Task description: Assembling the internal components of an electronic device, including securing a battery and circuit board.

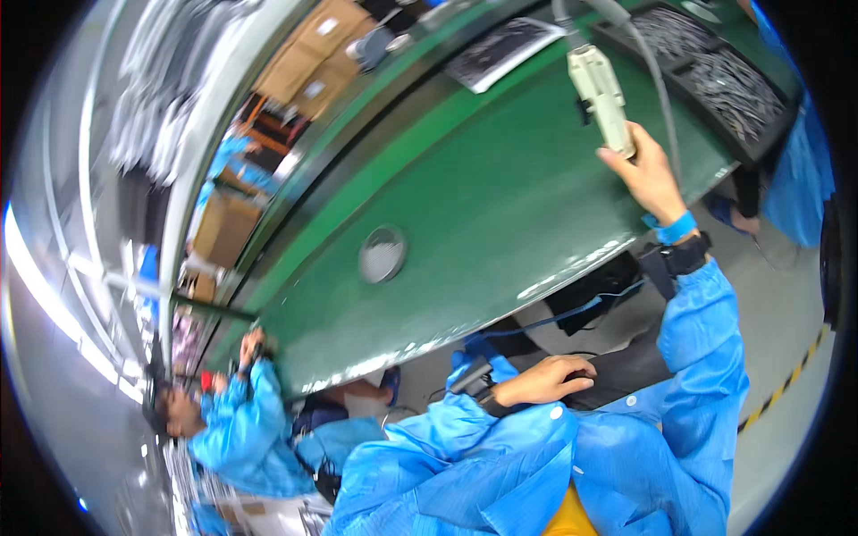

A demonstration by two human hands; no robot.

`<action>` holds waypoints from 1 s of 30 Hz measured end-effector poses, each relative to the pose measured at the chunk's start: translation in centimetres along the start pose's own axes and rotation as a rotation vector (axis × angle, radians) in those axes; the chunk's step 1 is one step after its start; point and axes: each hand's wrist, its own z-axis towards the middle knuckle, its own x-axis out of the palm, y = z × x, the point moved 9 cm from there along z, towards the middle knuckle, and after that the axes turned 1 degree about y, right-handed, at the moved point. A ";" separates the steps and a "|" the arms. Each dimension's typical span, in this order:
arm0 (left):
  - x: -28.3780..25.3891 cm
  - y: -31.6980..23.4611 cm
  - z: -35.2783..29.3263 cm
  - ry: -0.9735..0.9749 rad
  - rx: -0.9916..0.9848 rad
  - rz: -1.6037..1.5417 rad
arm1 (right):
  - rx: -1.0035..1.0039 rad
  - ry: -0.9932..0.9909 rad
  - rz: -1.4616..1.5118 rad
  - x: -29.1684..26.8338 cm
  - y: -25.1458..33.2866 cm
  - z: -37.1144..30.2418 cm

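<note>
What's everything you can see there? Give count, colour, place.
bench: 1, green, centre
handheld tool: 1, pale green, above bench, right
tray: one divided or two, black, upper right
parts: many, grey, in tray
round dish: 1, greyish, mid-bench
boxes: several, brown, upper left
co-worker: 1, blue smock, lower left
floor tape: 1, yellow-black, lower right
left hand: 1, bare, by lap
right hand: 1, bare, gripping tool's lower end

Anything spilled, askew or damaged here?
Nothing stands out: metal parts sit in the black tray, no spill shows around the round dish, and the pale green tool in the right hand looks intact.
</note>
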 end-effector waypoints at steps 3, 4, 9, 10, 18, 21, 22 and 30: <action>-8.4 -5.2 -3.6 -0.107 -0.058 -0.030 | 0.022 -0.022 0.097 0.9 -4.1 -1.4; -13.1 -5.4 -5.8 -0.355 -0.100 0.060 | 0.050 0.000 0.104 1.2 -4.4 -1.6; -29.7 4.6 -18.2 -1.127 -0.335 0.804 | 0.093 0.023 0.033 0.2 -3.4 -3.5; -31.1 7.2 -19.9 -1.153 -0.480 0.879 | 0.038 0.009 0.026 0.2 -2.7 -3.8; -31.6 6.8 -20.4 -1.342 -0.758 0.982 | -0.105 -0.399 0.087 -5.8 0.4 -11.7; -32.4 9.2 -20.8 -1.372 -0.616 0.651 | -0.174 -0.568 -0.159 -7.6 -1.3 -13.6; -32.0 9.0 -19.7 -1.354 -0.540 0.588 | -0.101 -0.457 -0.139 -6.4 -2.9 -13.5; -32.3 9.2 -20.8 -1.390 -0.535 0.613 | 0.219 -0.058 0.322 -1.2 -7.6 -16.3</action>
